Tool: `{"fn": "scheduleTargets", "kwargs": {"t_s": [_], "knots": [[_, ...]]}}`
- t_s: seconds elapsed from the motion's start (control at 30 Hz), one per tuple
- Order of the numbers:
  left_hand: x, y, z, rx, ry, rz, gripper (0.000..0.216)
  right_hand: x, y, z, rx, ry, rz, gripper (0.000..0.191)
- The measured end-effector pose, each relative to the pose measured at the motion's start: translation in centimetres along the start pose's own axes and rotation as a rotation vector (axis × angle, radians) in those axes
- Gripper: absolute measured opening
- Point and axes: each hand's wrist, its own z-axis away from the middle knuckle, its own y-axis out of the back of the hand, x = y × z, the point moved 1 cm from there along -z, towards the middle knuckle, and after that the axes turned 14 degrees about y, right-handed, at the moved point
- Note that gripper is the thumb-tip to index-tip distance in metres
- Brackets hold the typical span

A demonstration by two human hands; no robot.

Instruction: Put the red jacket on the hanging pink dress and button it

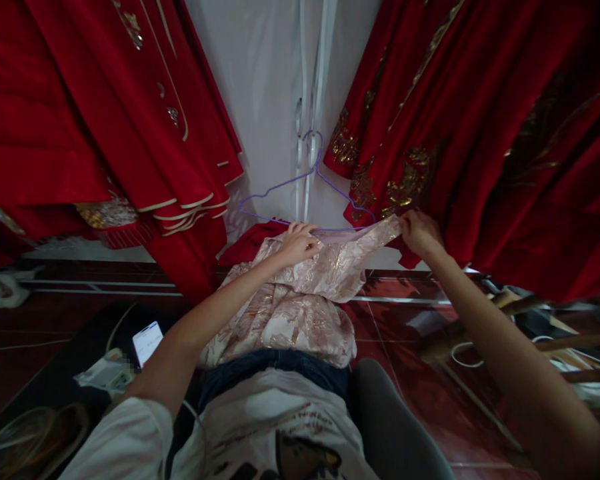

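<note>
A pale pink dress (307, 320) with a shiny gold pattern lies bunched across my lap, its bodice raised. My right hand (421, 233) is closed on the dress's shoulder strap and stretches it out to the right. At the neckline, my left hand (299, 245) has its fingers curled over the dress edge and the lower bar of a purple hanger (285, 181). The hanger stands upright with its hook at the top, and its right end is beside the strap. Fabric covers part of the left fingertips.
Red garments with gold trim hang at the left (145, 100) and right (460, 133), before a white cabinet (265, 80). A lit phone (148, 341) and a plastic packet (107, 375) lie at my left. Wooden rails and clutter stand at the right on the red tiled floor (400, 387).
</note>
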Motion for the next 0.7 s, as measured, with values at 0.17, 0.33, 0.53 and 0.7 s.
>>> {"fn": "scheduleTargets", "kwargs": {"t_s": [0.17, 0.33, 0.53, 0.7], "knots": [[0.2, 0.1, 0.0, -0.001, 0.015, 0.025, 0.023, -0.7, -0.7, -0.1, -0.048, -0.073, 0.036, 0.034], [0.0, 0.0, 0.1, 0.008, 0.0, 0.031, 0.021, -1.8, 0.0, -0.7, 0.077, -0.095, -0.024, 0.037], [0.9, -0.3, -0.5, -0.095, 0.039, 0.137, 0.023, -4.5, 1.9, -4.6, 0.299, 0.026, -0.198, 0.037], [1.7, 0.8, -1.1, -0.132, 0.075, 0.29, 0.027, -7.1, 0.7, -6.5, 0.325, 0.04, -0.512, 0.038]]}}
